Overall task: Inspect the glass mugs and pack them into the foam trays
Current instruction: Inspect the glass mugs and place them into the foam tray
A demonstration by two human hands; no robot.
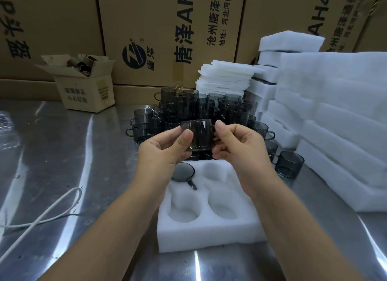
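Note:
I hold one smoky grey glass mug up in front of me with both hands. My left hand grips its left side, thumb on the wall. My right hand pinches its right side, where the handle is hidden behind my fingers. Below it on the steel table lies a white foam tray with several round pockets. One mug sits in the far left pocket, its handle pointing toward me. A stacked pile of the same grey mugs stands behind the tray.
Stacks of closed foam trays fill the right side, with thin foam sheets behind the mugs. A loose mug stands by the stacks. A small open carton sits at back left, large cartons behind. A white cord crosses the left table.

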